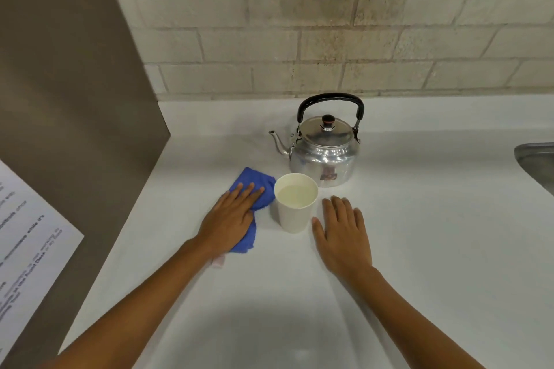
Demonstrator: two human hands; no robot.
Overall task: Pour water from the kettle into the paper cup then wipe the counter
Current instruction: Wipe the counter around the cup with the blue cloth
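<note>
A shiny metal kettle with a black handle stands upright on the white counter, spout pointing left. Just in front of it stands a white paper cup with water inside. A blue cloth lies left of the cup. My left hand rests flat on the cloth, fingers spread and pressing down. My right hand lies flat on the bare counter to the right of the cup, fingers apart, holding nothing and not touching the cup.
A brown side panel with a printed paper sheet walls off the left. A brick wall runs behind the counter. The rim of a metal sink shows at the far right.
</note>
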